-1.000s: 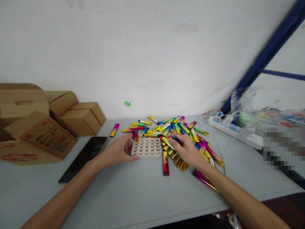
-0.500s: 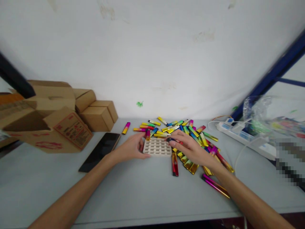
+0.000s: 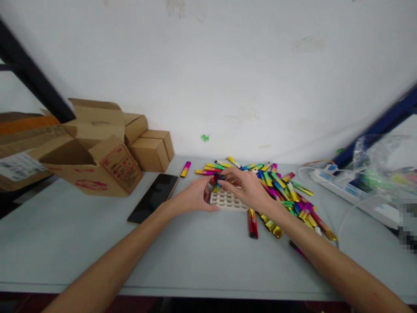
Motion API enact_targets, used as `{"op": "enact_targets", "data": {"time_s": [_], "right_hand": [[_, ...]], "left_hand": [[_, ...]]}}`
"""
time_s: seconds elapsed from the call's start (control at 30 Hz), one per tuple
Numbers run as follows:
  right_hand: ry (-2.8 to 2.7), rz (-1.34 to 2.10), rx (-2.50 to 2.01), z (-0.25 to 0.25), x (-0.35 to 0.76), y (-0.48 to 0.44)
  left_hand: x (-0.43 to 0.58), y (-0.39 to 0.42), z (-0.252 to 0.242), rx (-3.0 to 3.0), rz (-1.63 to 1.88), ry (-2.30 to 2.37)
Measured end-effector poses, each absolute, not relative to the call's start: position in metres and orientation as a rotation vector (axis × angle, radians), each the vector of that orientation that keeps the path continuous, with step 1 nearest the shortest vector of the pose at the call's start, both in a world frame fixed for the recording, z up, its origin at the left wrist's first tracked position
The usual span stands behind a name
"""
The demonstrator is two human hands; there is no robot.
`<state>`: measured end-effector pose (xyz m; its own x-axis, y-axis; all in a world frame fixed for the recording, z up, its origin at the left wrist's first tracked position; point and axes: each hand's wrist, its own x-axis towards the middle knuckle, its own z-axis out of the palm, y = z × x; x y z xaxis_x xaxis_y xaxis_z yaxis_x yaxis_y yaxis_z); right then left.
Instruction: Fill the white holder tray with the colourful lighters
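Observation:
A pale tray (image 3: 228, 201) with rows of slots lies on the grey table. My left hand (image 3: 194, 194) grips its left end, thumb along the front edge and the fingers partly hidden behind. My right hand (image 3: 246, 184) reaches over the tray and pinches a dark-ended shiny stick (image 3: 222, 177) at the far left corner. Just beside that, a red-and-gold stick (image 3: 215, 182) stands upright in the tray near my left fingers. Right of the tray spreads a pile of metallic gradient-coloured flat sticks (image 3: 280, 184), partly covered by my right forearm. One red stick (image 3: 252, 224) lies in front.
A black tablet or phone (image 3: 153, 198) lies left of my left hand. Behind it stand an open cardboard box (image 3: 94, 165) and smaller closed cartons (image 3: 150, 152). At right are a white power strip (image 3: 355, 193) with cables and a clear plastic bag (image 3: 381, 161).
My right hand has moved left across the tray, carrying the dark-ended stick to the far left corner. My left hand stays on the tray. The whole view has shifted a little.

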<state>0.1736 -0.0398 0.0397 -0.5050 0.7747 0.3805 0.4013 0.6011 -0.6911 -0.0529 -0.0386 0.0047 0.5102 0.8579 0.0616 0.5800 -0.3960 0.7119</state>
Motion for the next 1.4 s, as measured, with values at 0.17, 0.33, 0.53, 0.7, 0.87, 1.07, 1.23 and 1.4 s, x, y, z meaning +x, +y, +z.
{"op": "enact_targets", "data": {"time_s": [0.17,0.33,0.53,0.7,0.87,1.07,1.23,1.4], "right_hand": [[-2.23,0.388,-0.897,0.036,0.174,-0.033],[-2.326,0.349,-0.915,0.036,0.174,-0.029],[-2.221,0.56,-0.985,0.031,0.165,-0.032],[-2.297,0.418,-1.01,0.037,0.168,-0.029],[-2.332,0.486,-1.014,0.065,0.209,-0.032],[-2.718,0.788,-0.936,0.077,0.257,-0.055],[-2.826,0.816,-0.919,0.064,0.261,-0.088],[-2.817,0.726,-0.838,0.05,0.259,-0.096]], "left_hand": [[-0.054,-0.038,0.002,2.136,0.586,1.152],[-0.053,-0.038,0.002,2.133,0.603,1.162],[-0.054,-0.037,0.002,2.147,0.579,1.167],[-0.053,-0.038,0.004,2.107,0.581,1.152],[-0.053,-0.038,0.006,2.114,0.56,1.19],[-0.053,-0.037,0.009,2.157,0.496,1.239],[-0.053,-0.04,0.012,2.102,0.487,1.263],[-0.054,-0.041,0.014,2.074,0.494,1.272]]}}
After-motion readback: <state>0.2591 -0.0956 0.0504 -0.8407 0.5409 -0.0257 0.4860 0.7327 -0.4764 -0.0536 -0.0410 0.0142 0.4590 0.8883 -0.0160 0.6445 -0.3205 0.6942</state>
